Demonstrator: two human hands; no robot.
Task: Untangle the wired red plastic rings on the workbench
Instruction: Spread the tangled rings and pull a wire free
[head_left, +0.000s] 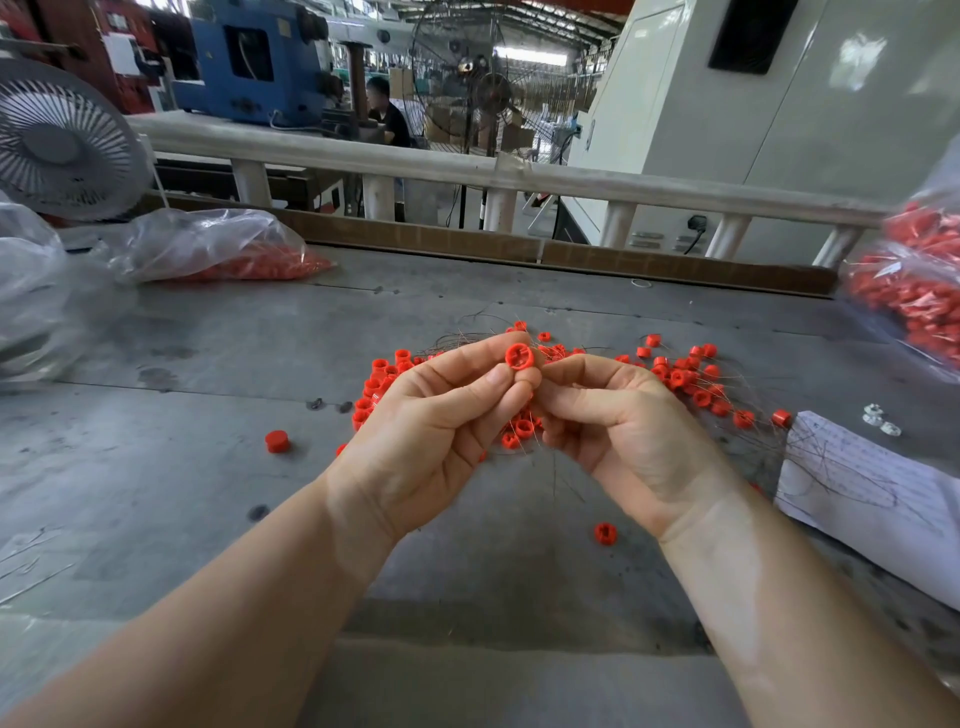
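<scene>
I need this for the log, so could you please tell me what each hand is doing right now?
Left hand: pinches one red ring at its fingertips.
Right hand: fingers curled beside that ring; whether they hold its wire cannot be told.

A factory floor: blue machine, pedestal fan (steel trusses overhead), gray workbench.

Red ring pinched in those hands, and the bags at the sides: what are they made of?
The red ring looks like moulded plastic: uniform colour, smooth matte surface, crisp inner spokes. The bags seem to be thin clear plastic film: see-through, crinkled, glossy highlights.
</scene>
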